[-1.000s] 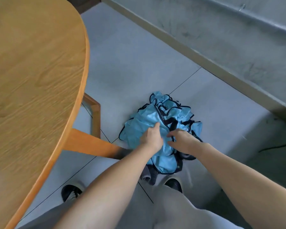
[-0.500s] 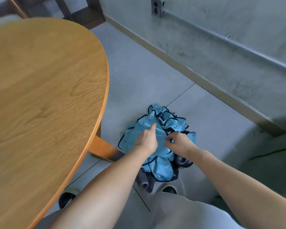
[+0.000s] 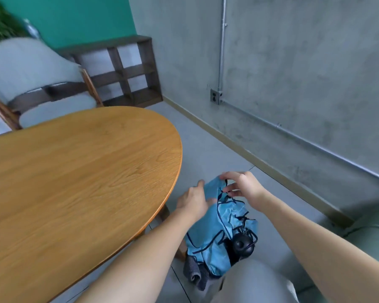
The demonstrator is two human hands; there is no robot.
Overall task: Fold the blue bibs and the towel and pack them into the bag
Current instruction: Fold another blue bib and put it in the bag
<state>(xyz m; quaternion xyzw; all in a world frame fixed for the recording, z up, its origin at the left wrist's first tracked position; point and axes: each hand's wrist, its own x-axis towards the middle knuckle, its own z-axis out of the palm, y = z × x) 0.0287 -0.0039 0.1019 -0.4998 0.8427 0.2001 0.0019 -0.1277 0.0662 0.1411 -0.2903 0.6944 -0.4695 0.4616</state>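
Note:
A crumpled bundle of light blue bibs [image 3: 217,237] with dark trim hangs lifted above the grey floor, to the right of the round wooden table [image 3: 74,182]. My left hand [image 3: 195,201] grips the bundle's upper left side. My right hand [image 3: 242,185] pinches the top edge and dark trim of the bundle. A grey towel [image 3: 193,273] hangs out from beneath the bibs. A round black object [image 3: 242,246] shows under the bundle's right side. No bag is in view.
A concrete wall with a metal conduit and outlet box [image 3: 216,96] runs along the right. A chair with a pale cover [image 3: 37,84] and a dark shelf unit [image 3: 123,71] stand behind the table. My knee [image 3: 254,283] is below the bundle.
Both hands have lifted the blue bundle off the floor and up beside the table edge. The view has tilted upward, revealing the chair, shelf and wall.

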